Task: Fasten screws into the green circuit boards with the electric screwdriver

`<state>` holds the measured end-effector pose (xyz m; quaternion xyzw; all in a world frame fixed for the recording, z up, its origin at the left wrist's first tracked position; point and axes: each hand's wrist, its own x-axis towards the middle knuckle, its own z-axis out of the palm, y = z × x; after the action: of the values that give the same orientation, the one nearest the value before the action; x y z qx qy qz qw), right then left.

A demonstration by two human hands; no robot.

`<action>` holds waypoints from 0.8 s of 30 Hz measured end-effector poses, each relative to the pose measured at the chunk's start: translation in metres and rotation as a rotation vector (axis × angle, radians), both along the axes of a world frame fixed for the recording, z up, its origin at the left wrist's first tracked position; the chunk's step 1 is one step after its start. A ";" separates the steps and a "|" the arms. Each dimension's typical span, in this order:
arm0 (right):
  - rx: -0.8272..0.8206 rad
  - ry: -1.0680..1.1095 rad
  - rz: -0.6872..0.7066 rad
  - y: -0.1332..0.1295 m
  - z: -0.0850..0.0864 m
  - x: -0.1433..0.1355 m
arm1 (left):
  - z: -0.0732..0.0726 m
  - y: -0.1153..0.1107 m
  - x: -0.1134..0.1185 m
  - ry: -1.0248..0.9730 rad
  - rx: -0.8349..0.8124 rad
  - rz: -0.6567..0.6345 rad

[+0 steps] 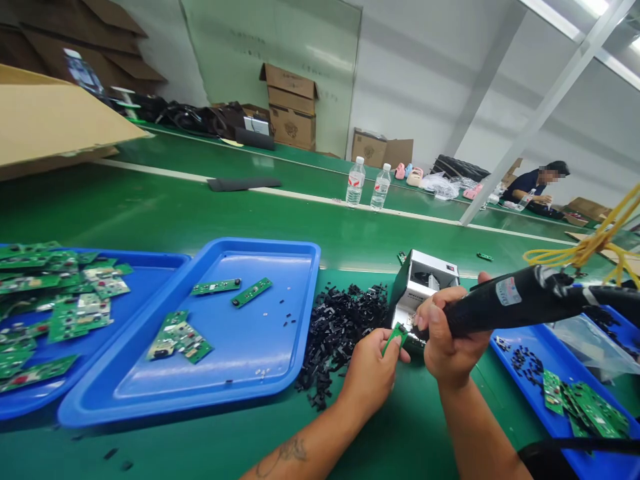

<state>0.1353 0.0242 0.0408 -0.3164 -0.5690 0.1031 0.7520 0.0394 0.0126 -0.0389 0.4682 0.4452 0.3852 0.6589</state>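
Observation:
My left hand (374, 368) pinches a small green circuit board (396, 335) between thumb and fingers. A black electric screwdriver (483, 310) with a cable at its rear lies in my right hand (453, 333), fingers wrapped round its front end. Both hands meet just in front of a white and black box-shaped machine (425, 280), which looks like a screw feeder. The screwdriver's tip is hidden by my fingers, so I cannot tell whether it touches the board. Left of the machine lies a pile of small black parts (345, 327).
A blue tray (300, 293) holds several circuit boards; another blue tray (165, 263) at far left is heaped with them. The right-hand blue tray (530, 400) carries boards and black parts. Two water bottles (355, 183) stand behind. Yellow cord (600, 233) hangs right. A person (533, 187) sits far back.

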 end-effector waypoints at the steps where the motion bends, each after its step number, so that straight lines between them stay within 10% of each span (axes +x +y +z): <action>1: 0.001 -0.011 0.002 0.000 -0.003 0.000 | 0.000 0.000 0.000 0.002 0.007 0.002; 24: -0.099 -0.036 -0.137 -0.002 -0.007 0.025 | -0.004 0.003 -0.002 0.054 0.067 -0.026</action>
<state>0.1603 0.0220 0.0341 -0.3933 -0.5534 0.0736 0.7305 0.0372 0.0159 -0.0431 0.5060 0.4435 0.3788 0.6354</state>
